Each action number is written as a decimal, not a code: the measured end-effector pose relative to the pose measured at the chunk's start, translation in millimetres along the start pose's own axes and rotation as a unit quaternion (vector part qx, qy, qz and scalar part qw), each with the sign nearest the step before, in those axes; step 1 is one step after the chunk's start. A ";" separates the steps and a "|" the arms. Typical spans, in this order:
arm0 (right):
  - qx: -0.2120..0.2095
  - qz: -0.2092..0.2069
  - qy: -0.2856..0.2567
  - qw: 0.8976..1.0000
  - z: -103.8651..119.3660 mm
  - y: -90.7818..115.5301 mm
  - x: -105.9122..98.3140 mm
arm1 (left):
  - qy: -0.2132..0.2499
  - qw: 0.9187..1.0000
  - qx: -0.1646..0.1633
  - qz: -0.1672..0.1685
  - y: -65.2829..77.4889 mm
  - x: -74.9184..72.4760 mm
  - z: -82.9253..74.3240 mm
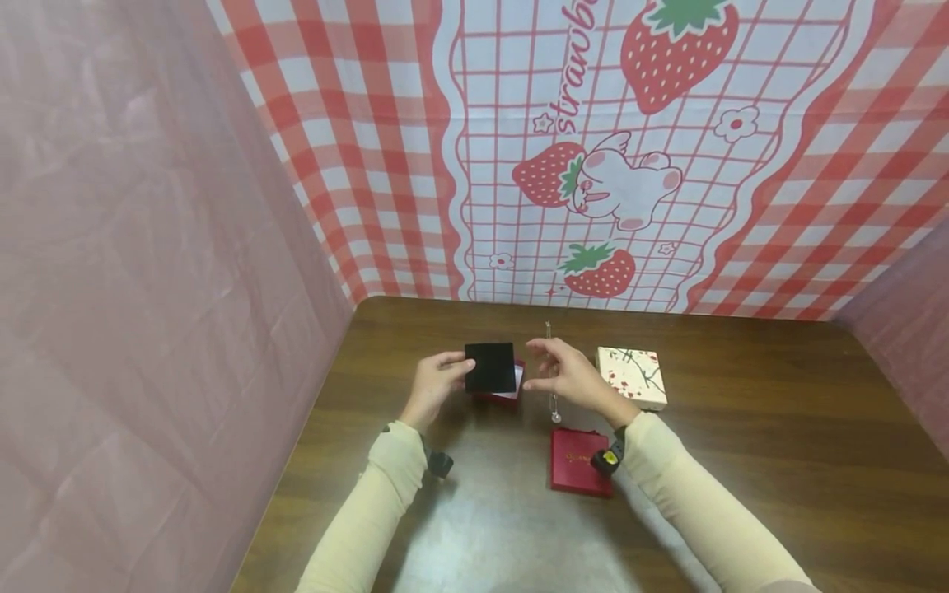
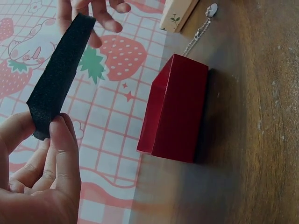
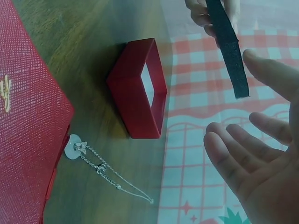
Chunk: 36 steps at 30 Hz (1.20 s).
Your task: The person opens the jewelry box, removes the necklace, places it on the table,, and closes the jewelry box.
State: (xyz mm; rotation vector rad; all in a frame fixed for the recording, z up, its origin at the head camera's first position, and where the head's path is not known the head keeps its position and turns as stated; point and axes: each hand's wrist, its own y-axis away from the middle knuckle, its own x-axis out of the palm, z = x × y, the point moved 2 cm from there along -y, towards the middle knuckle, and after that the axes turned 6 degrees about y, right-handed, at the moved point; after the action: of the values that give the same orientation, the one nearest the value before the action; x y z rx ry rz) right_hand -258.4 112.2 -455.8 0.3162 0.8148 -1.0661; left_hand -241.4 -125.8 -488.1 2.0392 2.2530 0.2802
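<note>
On the table (image 1: 741,461), left to right: open box (image 2: 182,112), necklace (image 3: 101,169), other box (image 1: 630,375). In front of the necklace, near its pendant (image 3: 72,147): lid (image 1: 574,461). Above the open box, in left hand (image 1: 436,385): pad (image 1: 489,368). Over the necklace, between pad and other box: right hand (image 1: 569,375). Behind the table: cloth (image 1: 497,206).

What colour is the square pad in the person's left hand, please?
The pad in the left hand is black, which shows best in the head view.

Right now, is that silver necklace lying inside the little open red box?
No, the silver necklace lies on the wooden table, outside the open red box.
</note>
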 end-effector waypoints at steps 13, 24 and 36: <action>-0.039 -0.002 -0.001 0.999 8.8 -2.1 7.2 | -0.003 1.000 0.002 0.007 -0.2 1.2 2.9; -0.057 -0.006 0.023 0.998 14.1 -3.7 9.2 | -0.010 1.000 0.000 0.005 -1.3 7.1 3.1; -0.062 0.016 0.063 0.996 12.3 -2.1 14.3 | -0.010 1.000 -0.009 0.009 -1.2 8.9 2.5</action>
State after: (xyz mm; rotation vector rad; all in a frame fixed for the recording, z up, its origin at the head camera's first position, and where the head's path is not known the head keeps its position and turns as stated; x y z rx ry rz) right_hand -251.5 94.6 -457.5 0.2926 0.9818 -0.9687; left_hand -243.0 -116.9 -490.3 2.0441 2.2139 0.2786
